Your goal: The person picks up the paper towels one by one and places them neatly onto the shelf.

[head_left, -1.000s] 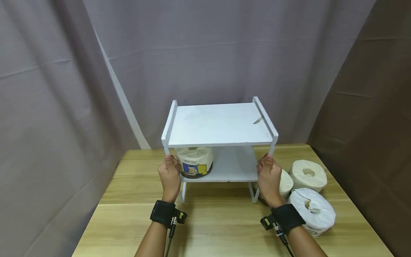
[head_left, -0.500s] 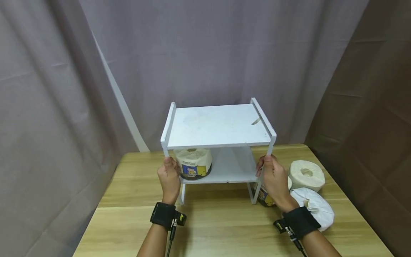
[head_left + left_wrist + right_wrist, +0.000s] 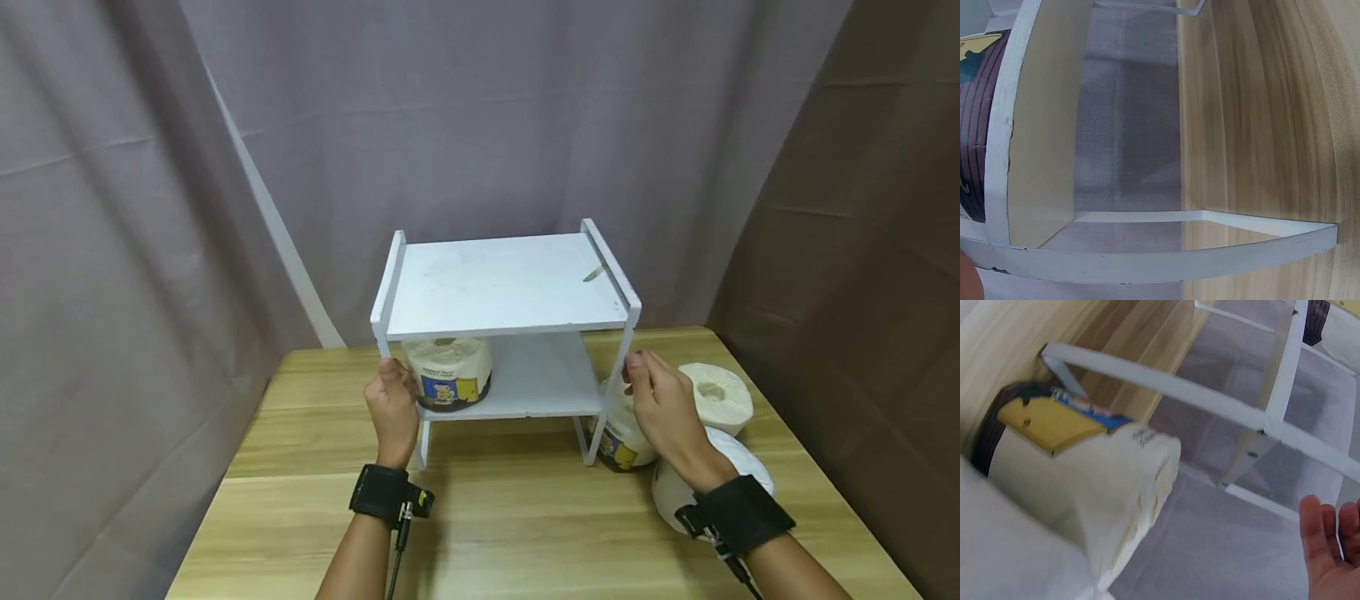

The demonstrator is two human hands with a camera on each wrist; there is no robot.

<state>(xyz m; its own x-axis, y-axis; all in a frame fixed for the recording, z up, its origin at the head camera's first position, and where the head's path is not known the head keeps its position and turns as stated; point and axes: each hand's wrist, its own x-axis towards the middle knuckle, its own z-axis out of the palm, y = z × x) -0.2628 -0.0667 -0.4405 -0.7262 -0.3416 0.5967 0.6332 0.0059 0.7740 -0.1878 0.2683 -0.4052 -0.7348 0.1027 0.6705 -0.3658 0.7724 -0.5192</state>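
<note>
A white two-tier shelf (image 3: pixel 498 279) stands on the wooden table, with a wrapped toilet paper roll (image 3: pixel 450 375) at the left of its lower tier. My left hand (image 3: pixel 392 408) grips the front left leg just under the top board; the left wrist view shows that leg (image 3: pixel 1147 267) close up. Off to the right of the front right leg (image 3: pixel 1160 381), my right hand (image 3: pixel 667 408) is raised with nothing in it, its fingers loosely extended in the right wrist view. Beside that leg is another toilet paper roll (image 3: pixel 1085 481) on the table.
Further right on the table are a cream toilet paper roll (image 3: pixel 720 396) and a white-wrapped roll (image 3: pixel 750 462), the latter partly hidden by the right forearm. Grey curtains (image 3: pixel 480 150) hang behind the table (image 3: pixel 300 517), and a darker cloth (image 3: pixel 840 350) borders its right side.
My right hand has let go of the shelf's right leg and moved away to the right, uncovering more of the roll beside it. My left hand keeps its grip on the left leg.
</note>
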